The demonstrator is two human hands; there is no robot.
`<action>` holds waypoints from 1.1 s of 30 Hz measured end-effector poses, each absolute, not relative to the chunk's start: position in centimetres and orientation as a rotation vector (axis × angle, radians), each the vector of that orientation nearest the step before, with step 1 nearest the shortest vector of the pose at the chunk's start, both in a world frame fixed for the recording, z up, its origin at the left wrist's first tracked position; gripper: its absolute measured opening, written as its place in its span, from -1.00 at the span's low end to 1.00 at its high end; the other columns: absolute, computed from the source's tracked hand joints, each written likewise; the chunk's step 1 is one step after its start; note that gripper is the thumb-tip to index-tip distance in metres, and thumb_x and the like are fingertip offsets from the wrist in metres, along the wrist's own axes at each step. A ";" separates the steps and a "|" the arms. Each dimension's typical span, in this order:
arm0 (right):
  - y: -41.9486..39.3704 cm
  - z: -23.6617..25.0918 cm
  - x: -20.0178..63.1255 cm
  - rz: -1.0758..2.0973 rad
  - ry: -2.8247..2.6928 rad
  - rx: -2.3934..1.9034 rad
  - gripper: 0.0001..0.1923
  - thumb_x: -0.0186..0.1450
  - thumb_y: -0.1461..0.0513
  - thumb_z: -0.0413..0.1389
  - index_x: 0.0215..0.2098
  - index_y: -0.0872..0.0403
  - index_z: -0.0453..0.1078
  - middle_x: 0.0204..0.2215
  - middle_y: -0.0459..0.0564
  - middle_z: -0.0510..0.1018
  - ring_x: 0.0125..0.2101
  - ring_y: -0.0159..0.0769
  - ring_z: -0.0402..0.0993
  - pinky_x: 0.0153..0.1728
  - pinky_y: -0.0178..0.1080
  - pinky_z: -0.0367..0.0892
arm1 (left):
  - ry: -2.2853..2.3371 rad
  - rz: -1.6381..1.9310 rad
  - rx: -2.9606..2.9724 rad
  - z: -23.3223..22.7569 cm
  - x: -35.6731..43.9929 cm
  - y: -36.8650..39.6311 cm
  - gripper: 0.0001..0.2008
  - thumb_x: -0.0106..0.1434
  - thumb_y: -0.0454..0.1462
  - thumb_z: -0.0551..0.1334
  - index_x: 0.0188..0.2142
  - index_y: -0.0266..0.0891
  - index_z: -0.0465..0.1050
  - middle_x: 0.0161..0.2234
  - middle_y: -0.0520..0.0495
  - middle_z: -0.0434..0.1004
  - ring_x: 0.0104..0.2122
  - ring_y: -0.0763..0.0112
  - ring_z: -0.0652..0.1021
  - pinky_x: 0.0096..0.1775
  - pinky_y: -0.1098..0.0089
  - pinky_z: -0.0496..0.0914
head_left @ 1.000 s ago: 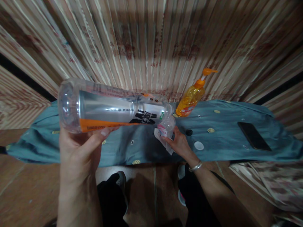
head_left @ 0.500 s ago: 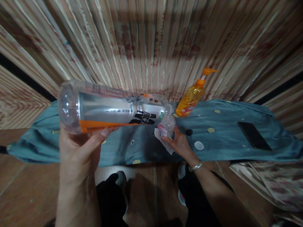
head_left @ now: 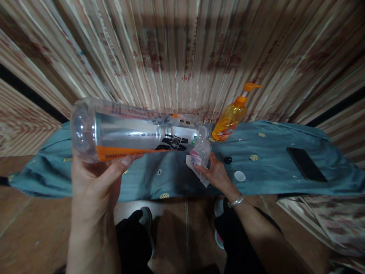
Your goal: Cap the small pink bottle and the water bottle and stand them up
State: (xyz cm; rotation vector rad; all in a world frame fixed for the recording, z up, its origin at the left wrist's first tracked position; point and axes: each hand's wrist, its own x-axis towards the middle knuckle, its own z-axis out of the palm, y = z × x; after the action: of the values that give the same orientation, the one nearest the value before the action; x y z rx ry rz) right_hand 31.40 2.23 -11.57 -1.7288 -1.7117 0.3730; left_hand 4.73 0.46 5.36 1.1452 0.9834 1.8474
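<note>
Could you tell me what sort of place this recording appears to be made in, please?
Probably a room in a home: a narrow surface draped in a blue cloth stands against a curtain, with a soap pump bottle and a phone on it, over a tiled floor.

Head-worn view, forward-down, close over hands

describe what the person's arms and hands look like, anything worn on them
Both forearms are bare, with no sleeves in view and no gloves. The left hand has no ring, watch or band that shows; its thumbnail is short and unpainted. The right hand has a thin silvery bangle around the wrist. No other jewellery or markings can be made out on either arm.
</note>
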 end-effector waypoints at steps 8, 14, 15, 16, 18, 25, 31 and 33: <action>2.1 -11.3 31.4 0.436 -1.689 -1.742 -0.53 0.21 0.06 0.26 0.01 0.07 0.32 -0.26 0.07 0.67 -0.26 -0.04 0.65 -0.29 -0.17 0.45 | 0.999 1.853 1.133 5.4 4.9 0.3 -0.31 -0.37 -0.27 0.66 -0.14 -0.12 0.62 -0.22 -0.06 0.67 -0.23 0.19 0.62 -0.18 0.11 0.60; 2.1 -11.3 31.4 0.454 -1.675 -1.714 -0.55 0.22 0.08 0.26 0.01 0.06 0.32 -0.22 0.07 0.67 -0.22 -0.04 0.65 -0.23 -0.14 0.47 | 0.991 1.846 1.151 5.2 4.6 0.3 -0.29 -0.36 -0.26 0.66 -0.11 -0.11 0.62 -0.17 -0.09 0.67 -0.22 0.17 0.62 -0.19 0.09 0.61; 2.1 -11.3 31.4 0.453 -1.675 -1.709 -0.55 0.23 0.08 0.26 0.01 0.05 0.32 -0.21 0.07 0.67 -0.21 -0.04 0.65 -0.22 -0.14 0.47 | 0.987 1.845 1.158 5.2 4.5 0.3 -0.29 -0.36 -0.26 0.66 -0.11 -0.10 0.62 -0.19 -0.07 0.67 -0.22 0.18 0.63 -0.19 0.10 0.61; 2.1 -11.3 31.4 0.452 -1.675 -1.708 -0.54 0.23 0.08 0.26 0.02 0.05 0.32 -0.21 0.08 0.67 -0.21 -0.04 0.65 -0.21 -0.14 0.47 | 0.984 1.843 1.163 5.3 4.5 0.3 -0.30 -0.35 -0.26 0.66 -0.12 -0.10 0.62 -0.21 -0.06 0.67 -0.23 0.19 0.63 -0.18 0.10 0.61; 2.1 -11.4 31.3 0.453 -1.673 -1.715 -0.53 0.23 0.07 0.26 0.03 0.06 0.32 -0.20 0.08 0.67 -0.21 -0.04 0.65 -0.22 -0.13 0.47 | 0.984 1.836 1.171 5.3 4.6 0.4 -0.30 -0.34 -0.27 0.66 -0.12 -0.09 0.61 -0.26 -0.02 0.67 -0.24 0.21 0.63 -0.15 0.11 0.60; 2.1 -11.2 31.3 0.441 -1.674 -1.740 -0.51 0.22 0.06 0.26 0.04 0.07 0.32 -0.22 0.07 0.67 -0.23 -0.05 0.65 -0.24 -0.16 0.46 | 0.993 1.832 1.198 5.0 4.4 0.4 -0.33 -0.27 -0.26 0.65 -0.09 -0.07 0.59 -0.24 0.00 0.65 -0.25 0.21 0.61 -0.13 0.05 0.57; 2.0 -11.3 31.3 0.438 -1.679 -1.737 -0.54 0.23 0.06 0.25 0.02 0.06 0.32 -0.26 0.06 0.66 -0.26 -0.06 0.64 -0.28 -0.17 0.44 | 0.988 1.841 1.162 5.2 4.6 0.4 -0.28 -0.29 -0.30 0.64 -0.05 -0.06 0.57 -0.20 -0.06 0.65 -0.21 0.14 0.60 -0.10 -0.01 0.54; 2.0 -11.3 31.3 0.437 -1.681 -1.727 -0.54 0.23 0.06 0.25 0.02 0.06 0.32 -0.27 0.05 0.66 -0.28 -0.07 0.64 -0.29 -0.18 0.43 | 0.992 1.831 1.175 5.3 4.7 0.4 -0.27 -0.29 -0.29 0.64 -0.05 -0.05 0.56 -0.18 -0.07 0.65 -0.20 0.13 0.60 -0.08 -0.03 0.53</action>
State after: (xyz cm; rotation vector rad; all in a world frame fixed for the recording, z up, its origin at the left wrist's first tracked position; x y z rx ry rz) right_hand 31.30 2.04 -11.30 -1.7268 -1.6815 0.4366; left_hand 4.72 0.35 5.34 1.1750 0.9917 1.8306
